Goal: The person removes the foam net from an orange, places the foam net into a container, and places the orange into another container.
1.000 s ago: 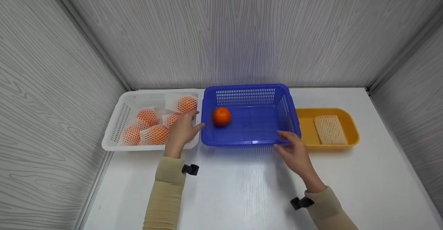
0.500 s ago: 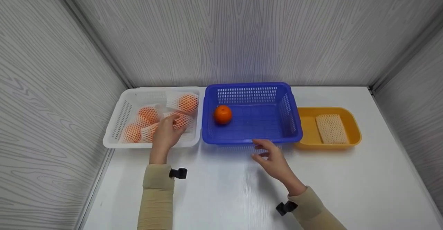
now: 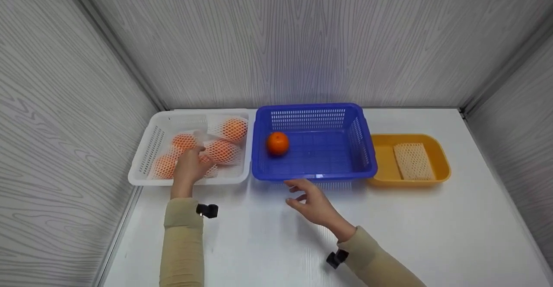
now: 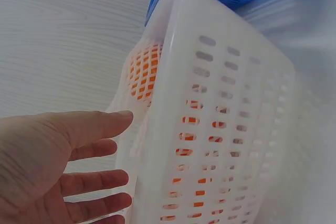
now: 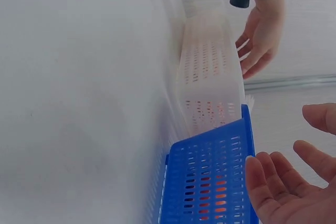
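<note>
Over the front part of the white basket [image 3: 190, 182] is my left hand [image 3: 189, 166], fingers apart, above net-wrapped orange fruits; one wrapped fruit [image 3: 221, 151] lies just right of it. In the left wrist view the left hand [image 4: 68, 166] has its fingers extended beside the basket rim [image 4: 173, 77], nothing held. My right hand [image 3: 313, 202], loosely bent and holding nothing, is at the front edge of the blue basket [image 3: 319, 148]. One bare orange fruit [image 3: 277, 143] sits at that basket's left side. The right wrist view shows the right hand [image 5: 299, 182] beside the blue basket [image 5: 210, 171].
A yellow tray [image 3: 384, 161] with a stack of folded foam nets [image 3: 414, 161] stands right of the blue basket. A grey wood-grain wall [image 3: 276, 40] rises behind the baskets, with side walls left and right. The white table [image 3: 268, 243] extends in front.
My left hand has moved left across the white basket, uncovering a wrapped fruit at its right side. My right hand has moved left along the blue basket's front edge.
</note>
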`<action>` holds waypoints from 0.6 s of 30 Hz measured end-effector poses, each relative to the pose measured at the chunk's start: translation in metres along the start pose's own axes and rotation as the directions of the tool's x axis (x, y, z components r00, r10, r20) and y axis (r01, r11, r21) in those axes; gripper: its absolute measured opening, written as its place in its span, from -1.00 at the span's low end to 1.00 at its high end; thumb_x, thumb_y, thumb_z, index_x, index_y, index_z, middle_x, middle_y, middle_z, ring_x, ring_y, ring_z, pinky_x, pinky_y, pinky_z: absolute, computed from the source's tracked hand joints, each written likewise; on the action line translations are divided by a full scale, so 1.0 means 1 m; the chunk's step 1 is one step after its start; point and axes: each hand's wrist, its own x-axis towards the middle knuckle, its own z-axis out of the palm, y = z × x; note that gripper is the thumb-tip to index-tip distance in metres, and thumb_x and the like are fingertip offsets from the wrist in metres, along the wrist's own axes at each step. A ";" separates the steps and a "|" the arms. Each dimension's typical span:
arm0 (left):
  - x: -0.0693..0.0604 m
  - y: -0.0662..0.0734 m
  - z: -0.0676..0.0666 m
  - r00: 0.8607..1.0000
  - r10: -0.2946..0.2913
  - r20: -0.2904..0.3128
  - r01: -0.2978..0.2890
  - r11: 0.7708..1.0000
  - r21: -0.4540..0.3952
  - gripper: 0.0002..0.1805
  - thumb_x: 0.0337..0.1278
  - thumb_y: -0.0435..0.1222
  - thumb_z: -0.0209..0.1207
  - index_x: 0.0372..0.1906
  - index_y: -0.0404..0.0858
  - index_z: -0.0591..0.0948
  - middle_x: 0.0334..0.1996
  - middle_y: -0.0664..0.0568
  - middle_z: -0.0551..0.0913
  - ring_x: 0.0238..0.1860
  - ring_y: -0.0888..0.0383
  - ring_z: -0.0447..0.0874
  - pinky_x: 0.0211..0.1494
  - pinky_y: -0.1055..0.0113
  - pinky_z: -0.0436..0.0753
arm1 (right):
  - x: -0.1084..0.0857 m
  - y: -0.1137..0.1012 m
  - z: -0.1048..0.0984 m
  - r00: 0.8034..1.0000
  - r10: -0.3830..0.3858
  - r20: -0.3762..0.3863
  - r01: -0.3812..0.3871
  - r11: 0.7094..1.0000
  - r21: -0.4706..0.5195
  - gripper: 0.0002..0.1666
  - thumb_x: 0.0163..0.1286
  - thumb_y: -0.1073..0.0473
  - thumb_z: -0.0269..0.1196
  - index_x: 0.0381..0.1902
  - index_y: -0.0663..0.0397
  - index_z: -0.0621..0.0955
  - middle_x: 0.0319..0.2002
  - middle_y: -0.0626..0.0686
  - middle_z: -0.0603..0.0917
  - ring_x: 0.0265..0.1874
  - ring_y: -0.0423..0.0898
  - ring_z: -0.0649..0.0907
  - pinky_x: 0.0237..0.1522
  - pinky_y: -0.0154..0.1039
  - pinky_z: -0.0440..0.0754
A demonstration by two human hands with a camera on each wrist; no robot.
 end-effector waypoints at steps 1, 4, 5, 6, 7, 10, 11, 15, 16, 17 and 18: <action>0.002 -0.001 -0.002 1.000 -0.009 0.009 0.009 1.000 0.006 -0.42 0.22 -0.25 0.26 0.28 -0.45 0.44 0.22 -0.36 0.45 0.22 -0.28 0.40 0.25 -0.17 0.38 | 0.001 0.000 0.003 1.000 -0.005 0.012 0.005 1.000 -0.004 -0.49 0.34 0.29 0.30 0.24 0.19 0.52 0.12 0.15 0.55 0.05 0.15 0.56 -0.04 -0.05 0.63; 0.007 0.000 -0.010 0.999 -0.030 0.043 0.029 0.999 0.021 -0.39 0.23 -0.24 0.25 0.31 -0.44 0.41 0.23 -0.36 0.44 0.20 -0.29 0.42 0.23 -0.17 0.40 | 0.005 -0.003 0.009 0.999 -0.013 0.043 0.014 1.000 -0.024 -0.50 0.36 0.26 0.29 0.25 0.15 0.52 0.13 0.14 0.55 0.04 0.12 0.56 -0.05 -0.07 0.63; 0.009 0.000 -0.012 0.998 -0.035 0.057 0.034 0.999 0.029 -0.37 0.24 -0.22 0.24 0.33 -0.43 0.40 0.23 -0.36 0.44 0.21 -0.29 0.42 0.23 -0.17 0.40 | 0.006 -0.004 0.011 0.999 -0.013 0.052 0.014 0.999 -0.031 -0.49 0.36 0.25 0.28 0.26 0.14 0.52 0.14 0.13 0.55 0.05 0.10 0.56 -0.04 -0.09 0.63; 0.011 0.000 -0.014 0.997 -0.043 0.071 0.040 0.999 0.036 -0.36 0.24 -0.21 0.24 0.34 -0.43 0.38 0.24 -0.35 0.44 0.22 -0.29 0.41 0.23 -0.17 0.40 | 0.008 -0.004 0.013 0.998 -0.015 0.060 0.017 0.999 -0.034 -0.49 0.36 0.25 0.28 0.26 0.15 0.51 0.15 0.15 0.54 0.05 0.10 0.56 -0.04 -0.09 0.63; 0.014 0.000 -0.017 0.995 -0.049 0.088 0.045 0.998 0.045 -0.35 0.24 -0.20 0.24 0.35 -0.43 0.37 0.25 -0.36 0.44 0.23 -0.29 0.41 0.23 -0.18 0.40 | 0.009 -0.005 0.015 0.998 -0.015 0.067 0.018 0.999 -0.040 -0.49 0.36 0.25 0.28 0.26 0.16 0.51 0.15 0.16 0.54 0.05 0.10 0.56 -0.04 -0.09 0.63; 0.021 0.001 -0.023 0.987 -0.078 0.144 0.068 0.995 0.070 -0.30 0.26 -0.17 0.23 0.39 -0.43 0.32 0.26 -0.36 0.43 0.25 -0.29 0.39 0.23 -0.18 0.39 | 0.013 -0.008 0.020 0.996 -0.012 0.083 0.016 0.999 -0.044 -0.48 0.36 0.24 0.28 0.27 0.17 0.50 0.17 0.16 0.54 0.05 0.07 0.57 -0.04 -0.11 0.62; 0.023 0.001 -0.025 0.983 -0.092 0.162 0.081 0.994 0.076 -0.29 0.25 -0.17 0.24 0.39 -0.42 0.31 0.26 -0.36 0.42 0.25 -0.29 0.38 0.24 -0.19 0.38 | 0.015 -0.009 0.022 0.996 -0.008 0.086 0.012 0.999 -0.043 -0.47 0.36 0.24 0.28 0.27 0.17 0.50 0.17 0.15 0.54 0.05 0.06 0.57 -0.04 -0.11 0.62; 0.030 0.003 -0.031 0.964 -0.147 0.222 0.122 0.985 0.123 -0.27 0.25 -0.16 0.24 0.40 -0.42 0.29 0.28 -0.37 0.39 0.27 -0.30 0.34 0.26 -0.20 0.35 | 0.022 -0.012 0.029 0.996 0.003 0.088 0.000 0.999 -0.041 -0.47 0.34 0.24 0.30 0.26 0.13 0.52 0.15 0.09 0.55 0.04 0.06 0.57 -0.04 -0.09 0.63; 0.032 0.003 -0.032 0.958 -0.162 0.238 0.134 0.983 0.128 -0.27 0.24 -0.15 0.24 0.40 -0.42 0.29 0.29 -0.37 0.38 0.28 -0.31 0.33 0.26 -0.20 0.34 | 0.023 -0.013 0.030 0.996 0.005 0.087 -0.001 0.999 -0.043 -0.48 0.34 0.24 0.30 0.26 0.12 0.53 0.14 0.08 0.55 0.03 0.06 0.57 -0.05 -0.08 0.63; 0.033 0.003 -0.033 0.951 -0.177 0.252 0.147 0.980 0.136 -0.27 0.24 -0.15 0.24 0.40 -0.41 0.30 0.30 -0.37 0.37 0.28 -0.31 0.32 0.26 -0.21 0.34 | 0.025 -0.014 0.032 0.996 0.007 0.087 -0.003 0.999 -0.046 -0.48 0.33 0.25 0.30 0.26 0.12 0.53 0.13 0.08 0.56 0.03 0.07 0.58 -0.05 -0.09 0.64; 0.035 0.002 -0.034 0.945 -0.194 0.265 0.162 0.977 0.138 -0.27 0.24 -0.14 0.25 0.39 -0.40 0.30 0.30 -0.36 0.36 0.28 -0.31 0.31 0.26 -0.20 0.34 | 0.027 -0.014 0.033 0.996 0.007 0.088 -0.003 0.999 -0.049 -0.48 0.33 0.25 0.30 0.25 0.12 0.54 0.13 0.07 0.56 0.03 0.08 0.58 -0.06 -0.08 0.64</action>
